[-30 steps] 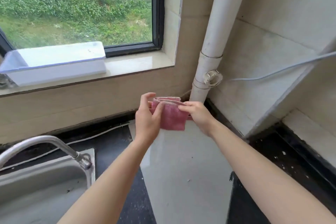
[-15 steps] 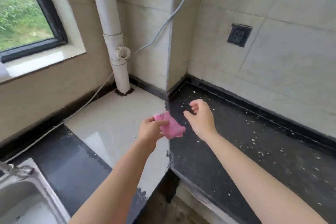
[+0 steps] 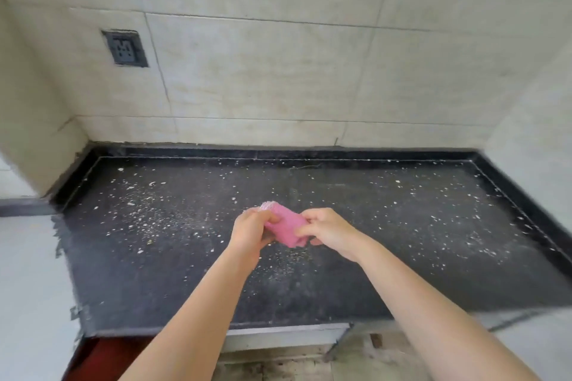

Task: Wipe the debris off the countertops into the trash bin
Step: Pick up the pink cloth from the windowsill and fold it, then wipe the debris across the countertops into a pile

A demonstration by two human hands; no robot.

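A folded pink cloth (image 3: 286,226) is held above the middle of the black countertop (image 3: 173,275). My left hand (image 3: 249,230) grips its left end and my right hand (image 3: 328,230) pinches its right end. White debris specks (image 3: 139,204) are scattered over the dark surface, densest at the back left and along the right side. No trash bin is in view.
Beige tiled walls enclose the counter at the back and right, with a dark raised rim (image 3: 278,153). A dark wall socket (image 3: 125,48) sits upper left. A pale lower counter (image 3: 28,288) adjoins on the left. A dirty floor (image 3: 294,362) shows below the front edge.
The view swung right from the window and sink to the black counter. My right hand, which had let go of the cloth half a second ago, now pinches it again.
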